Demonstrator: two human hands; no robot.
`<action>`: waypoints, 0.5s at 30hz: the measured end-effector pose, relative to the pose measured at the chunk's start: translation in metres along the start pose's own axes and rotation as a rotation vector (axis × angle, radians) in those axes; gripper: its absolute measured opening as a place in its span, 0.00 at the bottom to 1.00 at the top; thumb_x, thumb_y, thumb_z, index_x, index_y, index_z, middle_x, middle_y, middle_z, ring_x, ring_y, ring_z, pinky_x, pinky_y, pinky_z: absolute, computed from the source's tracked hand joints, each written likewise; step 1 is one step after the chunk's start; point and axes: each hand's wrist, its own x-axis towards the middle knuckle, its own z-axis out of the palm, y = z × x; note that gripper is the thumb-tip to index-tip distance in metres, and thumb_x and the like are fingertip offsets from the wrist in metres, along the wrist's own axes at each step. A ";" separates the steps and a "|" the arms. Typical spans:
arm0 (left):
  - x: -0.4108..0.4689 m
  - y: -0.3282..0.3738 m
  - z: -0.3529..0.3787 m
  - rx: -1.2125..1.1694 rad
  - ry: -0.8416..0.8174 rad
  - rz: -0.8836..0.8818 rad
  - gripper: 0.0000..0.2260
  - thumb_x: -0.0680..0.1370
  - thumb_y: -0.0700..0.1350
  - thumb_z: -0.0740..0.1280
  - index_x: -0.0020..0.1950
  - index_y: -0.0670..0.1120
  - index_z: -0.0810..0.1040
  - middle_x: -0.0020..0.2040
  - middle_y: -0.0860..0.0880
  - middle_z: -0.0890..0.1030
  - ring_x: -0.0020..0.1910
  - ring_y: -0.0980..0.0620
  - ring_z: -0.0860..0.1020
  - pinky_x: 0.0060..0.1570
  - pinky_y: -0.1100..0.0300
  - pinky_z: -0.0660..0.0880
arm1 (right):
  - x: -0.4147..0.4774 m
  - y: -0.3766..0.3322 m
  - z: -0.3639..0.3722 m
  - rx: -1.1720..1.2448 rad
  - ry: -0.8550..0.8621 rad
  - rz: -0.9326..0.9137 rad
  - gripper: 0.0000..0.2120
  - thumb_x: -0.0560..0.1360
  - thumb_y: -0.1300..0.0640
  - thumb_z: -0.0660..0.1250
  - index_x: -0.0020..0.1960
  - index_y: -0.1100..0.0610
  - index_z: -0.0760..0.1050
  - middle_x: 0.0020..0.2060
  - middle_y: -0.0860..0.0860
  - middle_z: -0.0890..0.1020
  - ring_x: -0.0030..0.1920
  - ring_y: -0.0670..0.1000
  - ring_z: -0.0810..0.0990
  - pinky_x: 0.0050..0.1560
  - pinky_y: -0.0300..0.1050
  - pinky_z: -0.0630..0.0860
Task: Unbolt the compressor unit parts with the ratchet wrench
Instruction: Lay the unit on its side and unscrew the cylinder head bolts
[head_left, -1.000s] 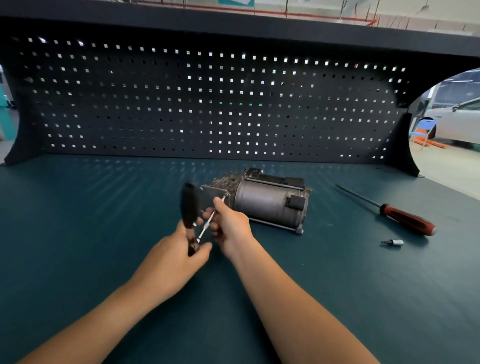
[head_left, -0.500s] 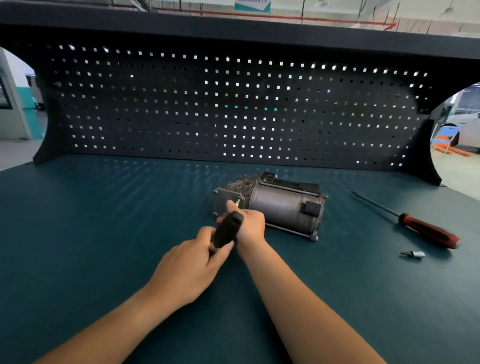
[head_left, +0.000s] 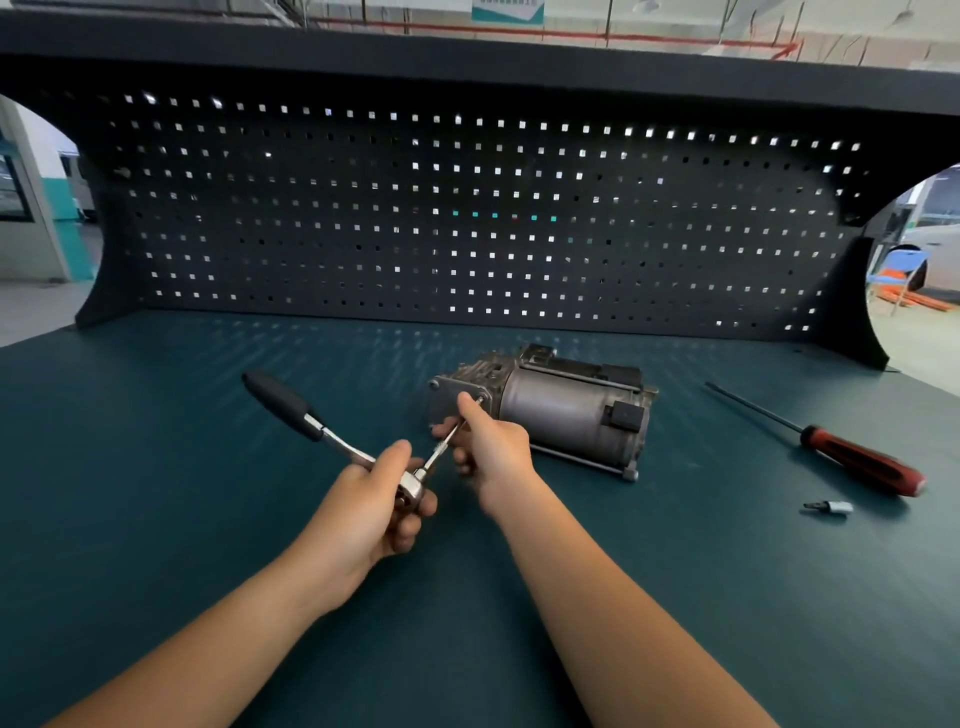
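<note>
Head view: your left hand (head_left: 374, 514) wraps the ratchet (head_left: 332, 441) at its steel head, just in front of the compressor (head_left: 566, 415), while your right hand (head_left: 493, 447) pinches the thin extension (head_left: 441, 452) running up toward 1 corner bolt (head_left: 480, 399) on the compressor's near end plate. The compressor lies on its side on the bench (head_left: 156, 467), a stiff metal lump that looks heavy yet could roll or slide when you pull, so brace its body. Bare steel near the head looks slick and gives little leverage; for torque, take the black rubber handle (head_left: 280, 402) out to the compressor's left.
</note>
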 end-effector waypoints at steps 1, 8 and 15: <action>0.000 0.001 0.000 0.050 0.023 0.040 0.13 0.81 0.50 0.55 0.48 0.43 0.73 0.24 0.49 0.75 0.18 0.56 0.65 0.21 0.65 0.65 | 0.000 0.000 0.000 -0.032 0.020 -0.023 0.17 0.76 0.51 0.64 0.31 0.57 0.75 0.29 0.50 0.82 0.18 0.43 0.67 0.22 0.34 0.64; 0.001 0.002 0.001 0.351 0.082 0.319 0.10 0.80 0.43 0.56 0.46 0.42 0.75 0.22 0.50 0.75 0.18 0.57 0.66 0.21 0.68 0.64 | 0.001 -0.001 0.001 -0.052 0.037 -0.053 0.13 0.78 0.53 0.62 0.37 0.57 0.74 0.29 0.49 0.82 0.18 0.42 0.68 0.21 0.32 0.64; 0.005 -0.004 -0.009 0.838 0.084 0.513 0.05 0.77 0.50 0.58 0.46 0.57 0.73 0.29 0.53 0.78 0.26 0.59 0.73 0.30 0.65 0.68 | 0.002 -0.001 -0.001 0.105 -0.088 0.065 0.13 0.80 0.53 0.57 0.43 0.58 0.74 0.26 0.46 0.82 0.17 0.41 0.68 0.25 0.34 0.66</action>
